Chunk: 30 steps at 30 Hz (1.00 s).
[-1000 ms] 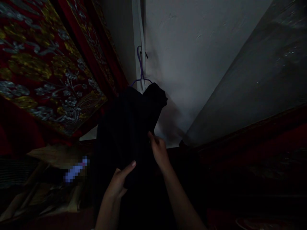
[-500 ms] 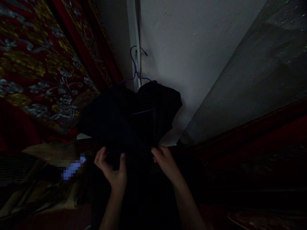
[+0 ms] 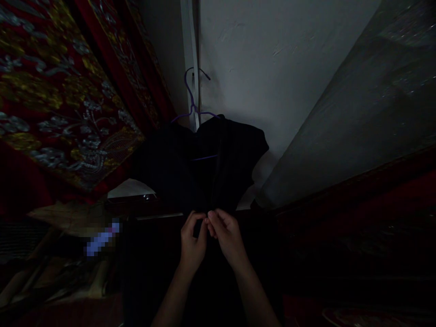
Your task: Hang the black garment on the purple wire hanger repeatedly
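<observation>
A dark short-sleeved shirt hangs from a purple wire hanger, its front parted in a V at the neck. At the bottom of that V my left hand pinches the cloth between thumb and forefinger. Touching it, or nearly so, my right hand is closed on the shirt's front edge, its fingers curled under. Whether a button sits between the fingertips cannot be made out in the dark. Below the hands the cloth fades into black.
Red cloth with gold and silver embroidery hangs at the left. Behind the hanger are a pale pole and a white wall. Clear plastic sheeting slopes down at the right. A blurred-out bluish object lies lower left.
My left hand has moved right and closed from an open, spread pose, meeting my right hand at the shirt's front. The shirt's left side has swung inward; the right hand shifted slightly left.
</observation>
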Available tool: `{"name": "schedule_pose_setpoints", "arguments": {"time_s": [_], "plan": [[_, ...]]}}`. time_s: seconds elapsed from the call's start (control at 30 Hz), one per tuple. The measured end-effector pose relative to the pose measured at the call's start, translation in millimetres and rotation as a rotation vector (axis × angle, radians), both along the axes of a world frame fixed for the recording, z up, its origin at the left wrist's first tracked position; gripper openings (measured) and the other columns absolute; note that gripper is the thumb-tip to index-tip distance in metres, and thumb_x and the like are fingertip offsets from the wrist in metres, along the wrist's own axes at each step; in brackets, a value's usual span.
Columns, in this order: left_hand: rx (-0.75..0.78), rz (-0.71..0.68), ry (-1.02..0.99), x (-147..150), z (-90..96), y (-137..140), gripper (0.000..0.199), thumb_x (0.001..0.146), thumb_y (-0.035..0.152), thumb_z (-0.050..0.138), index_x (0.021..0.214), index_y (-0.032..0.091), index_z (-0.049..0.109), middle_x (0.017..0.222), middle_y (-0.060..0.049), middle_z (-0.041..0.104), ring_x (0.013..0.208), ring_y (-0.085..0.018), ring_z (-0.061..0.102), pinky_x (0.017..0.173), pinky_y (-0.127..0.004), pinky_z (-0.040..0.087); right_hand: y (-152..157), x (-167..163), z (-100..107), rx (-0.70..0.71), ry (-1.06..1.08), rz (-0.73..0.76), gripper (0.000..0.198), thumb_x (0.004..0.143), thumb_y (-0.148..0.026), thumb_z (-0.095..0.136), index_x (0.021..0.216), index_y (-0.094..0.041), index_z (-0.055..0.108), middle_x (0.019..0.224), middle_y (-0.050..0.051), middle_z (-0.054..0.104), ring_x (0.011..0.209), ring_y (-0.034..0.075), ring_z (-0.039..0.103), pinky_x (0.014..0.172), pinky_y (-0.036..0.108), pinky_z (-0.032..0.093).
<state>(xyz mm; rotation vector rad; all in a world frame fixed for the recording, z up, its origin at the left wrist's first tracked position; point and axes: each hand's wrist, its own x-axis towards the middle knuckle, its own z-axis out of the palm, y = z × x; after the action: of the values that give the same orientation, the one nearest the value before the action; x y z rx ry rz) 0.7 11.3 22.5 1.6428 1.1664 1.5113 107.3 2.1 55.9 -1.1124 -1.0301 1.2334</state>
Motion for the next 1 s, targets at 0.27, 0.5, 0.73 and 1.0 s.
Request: {"name": "schedule_pose_setpoints", "arguments": {"time_s": [0.27,0.5,0.73,1.0], "plan": [[0.032,0.072,0.036,-1.0,-5.3,-1.2,0.015,0.096,0.024,0.055,0.084,0.020,0.062,0.078,-0.001,0.058,0.075,-0.016,0.057,0.072,-0.027,0.045,4.1,9.2,13.3,-0.086,0.084,0.045,0.029,0.077,-0.046,0.069,0.070,-0.018,0.066,0.055,-0.001,0.056,0.050,0.011,0.045,0.049,0.024,0.032],[0.005,0.064,0.051,0.4,-14.6,10.7,0.017,0.098,0.030,0.052,0.086,0.020,0.059,0.083,-0.003,0.060,0.081,-0.018,0.059,0.076,-0.028,0.047,49.8,15.7,37.2,-0.084,0.272,-0.009,0.028,0.064,-0.040,0.075,0.066,-0.013,0.068,0.043,-0.009,0.037,0.040,0.005,0.028,0.042,0.022,0.015],[-0.041,0.073,0.117,-14.2,-37.4,30.7,0.023,0.098,0.039,0.050,0.088,0.020,0.057,0.081,-0.002,0.060,0.078,-0.018,0.060,0.075,-0.028,0.047,140.6,15.0,121.8,0.035,0.292,0.009,0.017,0.070,-0.026,0.074,0.066,-0.013,0.065,0.047,-0.009,0.036,0.041,0.004,0.036,0.039,0.019,0.016],[-0.057,-0.063,0.191,-33.8,-15.5,55.9,0.020,0.095,0.035,0.056,0.090,0.019,0.066,0.089,-0.006,0.067,0.089,-0.020,0.064,0.083,-0.031,0.048,120.8,9.9,126.3,0.230,0.146,0.082,0.019,0.082,-0.032,0.069,0.073,-0.016,0.066,0.050,-0.008,0.042,0.043,0.005,0.037,0.042,0.020,0.022]]}}
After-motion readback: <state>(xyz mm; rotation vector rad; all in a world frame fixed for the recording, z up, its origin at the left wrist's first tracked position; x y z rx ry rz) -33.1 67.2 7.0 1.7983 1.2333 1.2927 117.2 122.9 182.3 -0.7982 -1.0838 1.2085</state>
